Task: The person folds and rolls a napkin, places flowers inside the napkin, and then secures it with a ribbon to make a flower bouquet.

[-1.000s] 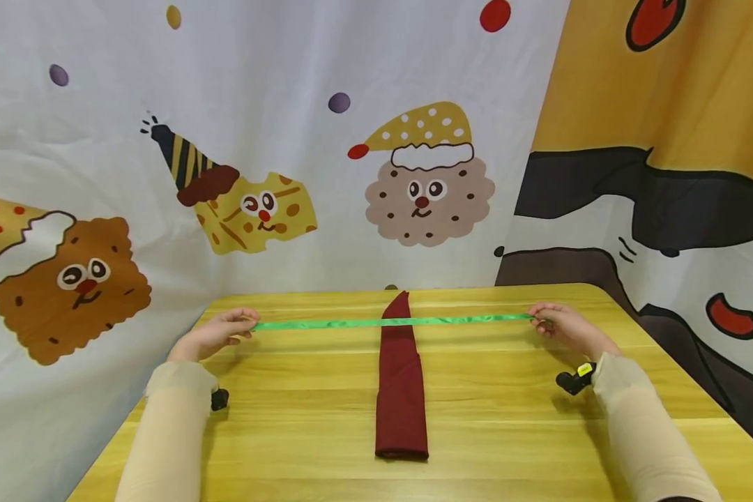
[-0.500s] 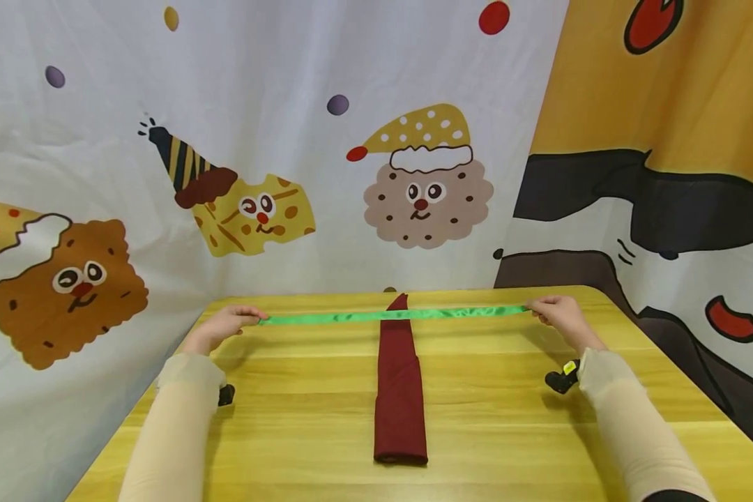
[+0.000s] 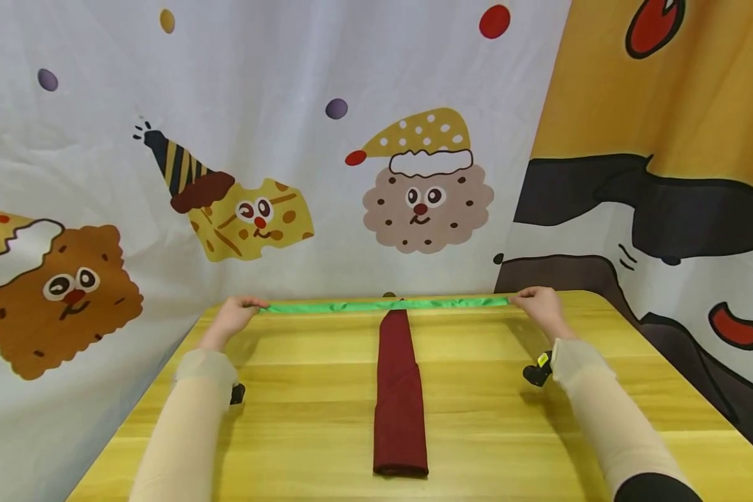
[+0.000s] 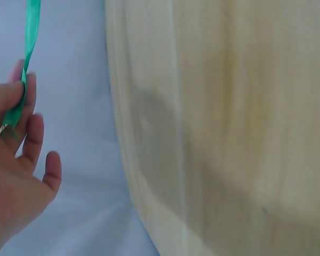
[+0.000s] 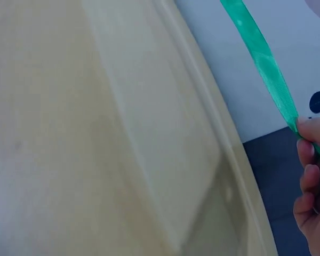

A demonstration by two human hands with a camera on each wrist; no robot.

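A shiny green ribbon (image 3: 339, 307) is stretched nearly straight from side to side at the far part of the table. My left hand (image 3: 237, 315) pinches one end between thumb and fingers; in the left wrist view the ribbon's short tail (image 4: 12, 116) shows past the thumb. The other end is pinched by my right hand (image 3: 537, 305), thumb on top and the remaining fingers curled. Below the ribbon in the head view lies a long folded dark-red cloth (image 3: 400, 404), narrowing to a point at its far end. The ribbon overlaps that tip in this view.
The wooden table (image 3: 301, 418) has rounded far corners. Right behind it hangs a white curtain (image 3: 276, 84) printed with cartoon cookies and cheese, with an orange and black part (image 3: 665, 104) at the right. Small black devices are worn on both wrists.
Both hands have moved away from me and a little inward, carrying the ribbon from across the cloth's upper part to its far tip. The cloth stays in place on the table.
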